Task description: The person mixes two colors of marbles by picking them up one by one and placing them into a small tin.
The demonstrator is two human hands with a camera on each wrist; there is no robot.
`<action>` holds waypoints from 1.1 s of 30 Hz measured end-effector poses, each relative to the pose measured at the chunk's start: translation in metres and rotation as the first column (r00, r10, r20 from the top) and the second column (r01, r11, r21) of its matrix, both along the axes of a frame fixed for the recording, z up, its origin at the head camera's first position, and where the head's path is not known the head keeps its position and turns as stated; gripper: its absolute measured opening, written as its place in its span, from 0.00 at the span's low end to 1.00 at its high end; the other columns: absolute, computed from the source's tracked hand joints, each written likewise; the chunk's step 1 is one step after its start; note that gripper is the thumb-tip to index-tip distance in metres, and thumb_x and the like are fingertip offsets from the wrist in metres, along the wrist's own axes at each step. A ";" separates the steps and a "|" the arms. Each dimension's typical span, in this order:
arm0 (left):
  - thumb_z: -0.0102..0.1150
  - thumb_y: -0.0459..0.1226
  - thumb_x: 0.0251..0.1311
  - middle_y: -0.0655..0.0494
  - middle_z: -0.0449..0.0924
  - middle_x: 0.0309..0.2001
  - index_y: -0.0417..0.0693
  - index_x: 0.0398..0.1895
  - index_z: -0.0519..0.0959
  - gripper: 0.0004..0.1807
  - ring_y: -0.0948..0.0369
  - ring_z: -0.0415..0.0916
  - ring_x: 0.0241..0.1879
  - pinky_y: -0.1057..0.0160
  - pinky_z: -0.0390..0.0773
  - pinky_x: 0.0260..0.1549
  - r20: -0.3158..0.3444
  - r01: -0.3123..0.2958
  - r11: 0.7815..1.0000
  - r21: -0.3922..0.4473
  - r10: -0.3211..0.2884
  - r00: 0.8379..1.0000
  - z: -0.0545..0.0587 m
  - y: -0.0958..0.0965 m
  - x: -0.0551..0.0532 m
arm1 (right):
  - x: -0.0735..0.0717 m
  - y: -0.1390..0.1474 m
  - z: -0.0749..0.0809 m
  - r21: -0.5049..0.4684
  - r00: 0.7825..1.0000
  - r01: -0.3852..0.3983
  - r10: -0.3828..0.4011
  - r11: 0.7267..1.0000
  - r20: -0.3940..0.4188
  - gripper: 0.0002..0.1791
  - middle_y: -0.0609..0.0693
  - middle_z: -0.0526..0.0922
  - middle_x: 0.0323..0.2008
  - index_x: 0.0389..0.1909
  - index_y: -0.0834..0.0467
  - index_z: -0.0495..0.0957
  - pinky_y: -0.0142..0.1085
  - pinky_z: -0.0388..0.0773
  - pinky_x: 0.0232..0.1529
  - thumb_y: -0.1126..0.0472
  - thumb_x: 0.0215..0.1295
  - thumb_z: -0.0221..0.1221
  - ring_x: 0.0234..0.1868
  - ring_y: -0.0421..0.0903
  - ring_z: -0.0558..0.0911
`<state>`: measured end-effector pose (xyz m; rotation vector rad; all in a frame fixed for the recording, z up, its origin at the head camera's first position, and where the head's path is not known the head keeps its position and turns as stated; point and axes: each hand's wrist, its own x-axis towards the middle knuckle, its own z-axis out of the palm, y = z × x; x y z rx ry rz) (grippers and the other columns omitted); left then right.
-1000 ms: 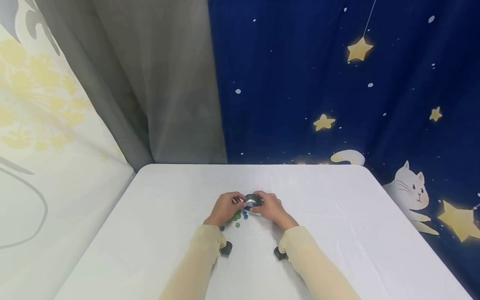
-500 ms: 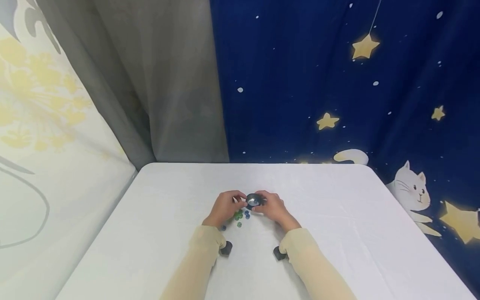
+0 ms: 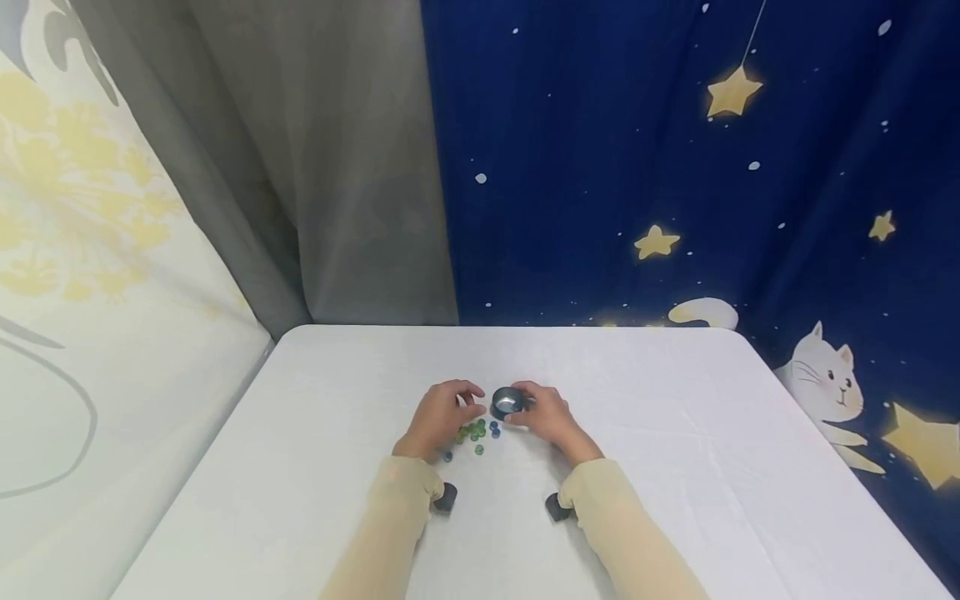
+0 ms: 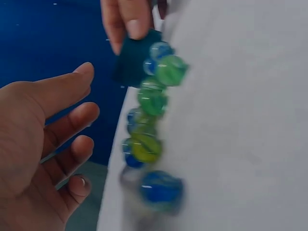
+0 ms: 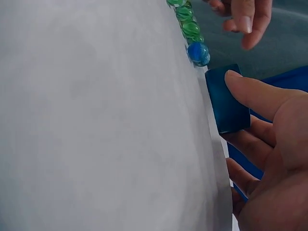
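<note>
A small round teal cup (image 3: 496, 411) with a shiny silvery inside stands on the white table, with a dark bluish spot showing in it. My right hand (image 3: 549, 413) grips its right side, thumb against the wall in the right wrist view. To the left of the cup, my left hand (image 3: 441, 415) hovers with fingers loosely bent and nothing between them. Several green and yellowish glass marbles (image 3: 477, 430) lie close together by the left hand. Blue marbles (image 3: 495, 429) sit just in front of the cup. Nearest the left wrist is another blue marble (image 4: 161, 187).
A single green marble (image 3: 479, 450) lies apart, nearer me. The white table (image 3: 637, 400) extends to both sides, its far edge against a grey curtain (image 3: 367, 167) and a blue starry curtain (image 3: 570, 167). Dark wrist devices (image 3: 446, 498) sit below both sleeves.
My left hand has drawn away from the cup to the left, its fingers spreading apart. More of the cup and the green marbles now shows. The right hand keeps its grip on the cup.
</note>
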<state>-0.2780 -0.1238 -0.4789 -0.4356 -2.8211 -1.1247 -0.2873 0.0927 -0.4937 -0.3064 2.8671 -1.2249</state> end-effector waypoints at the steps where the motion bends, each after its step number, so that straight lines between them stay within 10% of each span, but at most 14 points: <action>1: 0.70 0.42 0.56 0.68 0.76 0.29 0.57 0.44 0.83 0.12 0.63 0.71 0.31 0.61 0.72 0.34 0.000 -0.001 1.000 -0.010 0.001 1.000 0.002 -0.001 0.000 | 0.000 0.000 0.000 -0.002 1.000 0.001 -0.001 1.000 0.000 0.32 0.54 0.79 0.57 0.58 0.52 0.76 0.60 0.59 0.62 0.55 0.50 0.73 0.62 0.56 0.73; 33: 0.75 0.34 0.45 0.60 0.76 0.26 0.50 0.36 0.83 0.14 0.60 0.71 0.28 0.60 0.71 0.31 0.202 0.098 0.994 0.052 -0.107 0.974 0.005 -0.039 0.016 | 0.003 0.002 -0.004 -0.114 1.000 -0.013 0.015 0.993 0.019 0.32 0.55 0.79 0.56 0.58 0.56 0.77 0.56 0.62 0.62 0.58 0.48 0.73 0.62 0.57 0.73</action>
